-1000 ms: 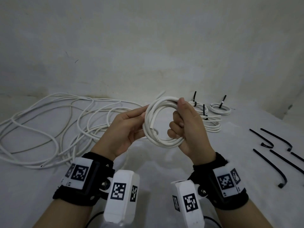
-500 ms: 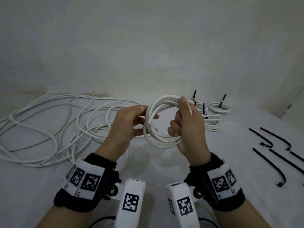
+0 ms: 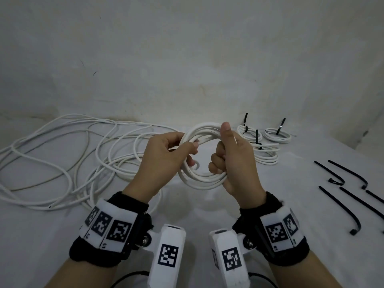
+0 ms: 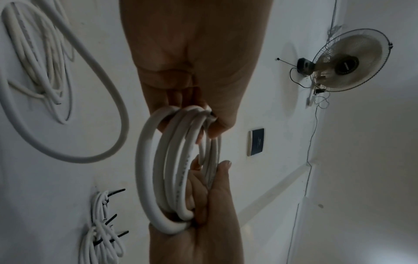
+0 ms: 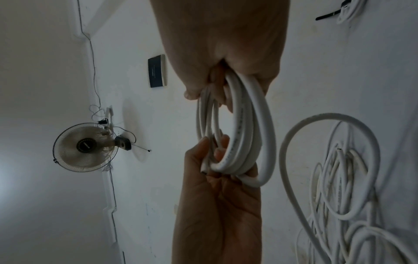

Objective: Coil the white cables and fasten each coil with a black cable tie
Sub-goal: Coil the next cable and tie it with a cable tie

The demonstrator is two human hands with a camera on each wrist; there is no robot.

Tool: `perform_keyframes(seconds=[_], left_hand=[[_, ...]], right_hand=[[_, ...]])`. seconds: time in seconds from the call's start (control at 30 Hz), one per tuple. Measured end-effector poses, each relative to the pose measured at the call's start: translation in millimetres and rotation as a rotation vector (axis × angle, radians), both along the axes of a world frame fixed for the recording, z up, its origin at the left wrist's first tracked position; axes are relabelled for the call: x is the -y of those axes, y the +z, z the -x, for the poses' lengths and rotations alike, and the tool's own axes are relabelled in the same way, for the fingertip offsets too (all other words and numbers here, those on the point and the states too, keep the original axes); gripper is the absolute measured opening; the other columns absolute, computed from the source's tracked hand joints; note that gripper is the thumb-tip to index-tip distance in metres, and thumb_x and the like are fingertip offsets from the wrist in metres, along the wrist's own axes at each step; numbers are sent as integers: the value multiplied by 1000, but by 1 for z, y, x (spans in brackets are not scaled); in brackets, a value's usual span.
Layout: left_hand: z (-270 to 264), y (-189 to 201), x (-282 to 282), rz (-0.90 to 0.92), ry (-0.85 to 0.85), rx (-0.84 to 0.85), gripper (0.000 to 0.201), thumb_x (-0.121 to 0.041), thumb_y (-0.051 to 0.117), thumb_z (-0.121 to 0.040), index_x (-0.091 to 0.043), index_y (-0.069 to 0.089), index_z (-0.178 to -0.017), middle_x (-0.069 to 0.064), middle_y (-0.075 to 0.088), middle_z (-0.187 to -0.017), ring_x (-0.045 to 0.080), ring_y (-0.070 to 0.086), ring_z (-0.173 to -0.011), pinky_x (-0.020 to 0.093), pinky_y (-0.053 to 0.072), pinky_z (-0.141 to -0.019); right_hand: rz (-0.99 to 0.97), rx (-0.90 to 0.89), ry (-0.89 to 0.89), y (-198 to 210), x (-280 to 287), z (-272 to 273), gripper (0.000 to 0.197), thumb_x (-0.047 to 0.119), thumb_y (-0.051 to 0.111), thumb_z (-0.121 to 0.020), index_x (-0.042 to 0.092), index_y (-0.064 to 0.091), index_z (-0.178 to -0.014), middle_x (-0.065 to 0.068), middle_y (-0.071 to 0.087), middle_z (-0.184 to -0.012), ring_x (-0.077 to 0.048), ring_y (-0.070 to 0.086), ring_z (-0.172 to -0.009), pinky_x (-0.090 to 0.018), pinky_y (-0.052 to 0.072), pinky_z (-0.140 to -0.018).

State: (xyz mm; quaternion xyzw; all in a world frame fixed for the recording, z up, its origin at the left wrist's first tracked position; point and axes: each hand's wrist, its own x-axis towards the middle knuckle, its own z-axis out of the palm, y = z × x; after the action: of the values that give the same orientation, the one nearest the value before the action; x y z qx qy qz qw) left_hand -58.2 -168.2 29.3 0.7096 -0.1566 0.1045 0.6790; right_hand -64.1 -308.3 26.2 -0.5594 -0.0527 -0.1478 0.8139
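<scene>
Your left hand (image 3: 164,161) and right hand (image 3: 234,163) each close their grip around opposite sides of one white cable coil (image 3: 199,179), held upright above the desk (image 3: 291,204). Loose white cables (image 3: 68,154) sprawl to the left. Three tied coils (image 3: 268,146) lie behind your right hand, and spare black cable ties (image 3: 342,202) lie far right.

Plain room: wall fan (image 4: 348,60), whitewashed walls (image 3: 187,59)
</scene>
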Motion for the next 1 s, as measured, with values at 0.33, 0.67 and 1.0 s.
perform_keyframes(seconds=[0.33,0.67,1.0], left_hand=[[-4,-2,1,191,-146,-167,15,-8,58,-89,-9,69,-79,-1,63,-61,8,59,-58,19,51,-60],[-7,-4,-4,322,-136,-241,12,-7,57,-90,-5,68,-86,-2,66,-61,5,62,-58,21,55,-68],[-3,-3,0,222,-171,-192,18,-7,55,-91,-7,68,-79,-3,67,-62,6,63,-57,18,54,-61]], right_hand=[[20,-47,33,-1,0,-1,44,48,51,-88,8,50,-71,5,23,-47,-8,20,-38,-20,23,-39],[719,374,-282,-6,6,-2,43,29,67,-87,30,48,-125,-4,55,-111,0,56,-100,-17,46,-86],[802,677,-581,-5,10,-4,10,7,73,-80,2,64,-82,-9,56,-86,1,49,-82,-10,39,-72]])
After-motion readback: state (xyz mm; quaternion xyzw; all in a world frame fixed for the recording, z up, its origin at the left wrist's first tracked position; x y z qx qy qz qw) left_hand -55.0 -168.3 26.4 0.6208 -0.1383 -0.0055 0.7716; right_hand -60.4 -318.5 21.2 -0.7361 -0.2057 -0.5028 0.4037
